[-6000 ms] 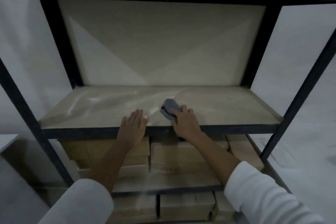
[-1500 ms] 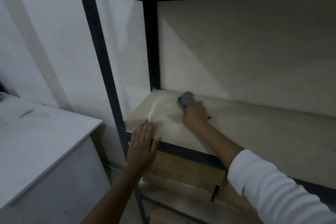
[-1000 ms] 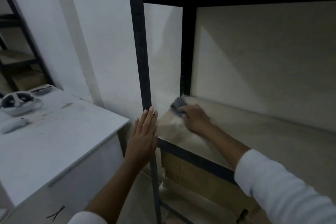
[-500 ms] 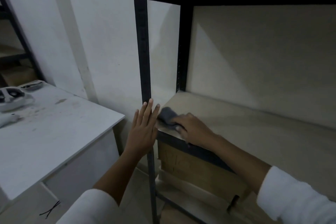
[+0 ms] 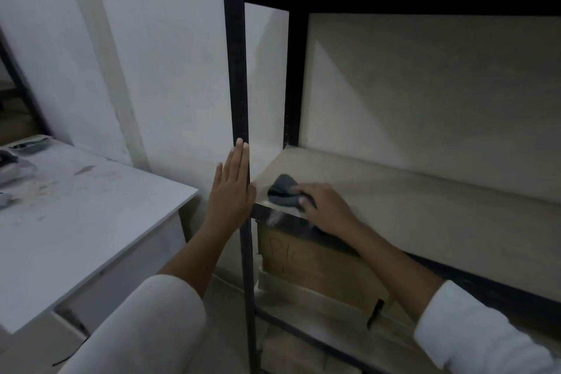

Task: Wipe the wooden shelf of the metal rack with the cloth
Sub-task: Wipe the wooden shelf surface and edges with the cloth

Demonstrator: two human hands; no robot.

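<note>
Bunched dark cloth [image 5: 283, 191] at the front left corner of the wooden shelf [image 5: 409, 222], pinched under the curled fingers of the right hand [image 5: 324, 209]. Left hand [image 5: 232, 191] flat, fingers straight, against the rack post [image 5: 238, 70]. Probably soft, light, easily crumpled; best pressed from above, palm down.

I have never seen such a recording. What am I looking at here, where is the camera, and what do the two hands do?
There is no machine: a person wears one camera on the head, looking forward and down. The right hand holds a dark grey cloth on the wooden shelf of a black metal rack, near its front left corner. The left hand, fingers straight, rests flat against the rack's front post. Cardboard boxes lie below the shelf; a white table stands to the left.
</note>
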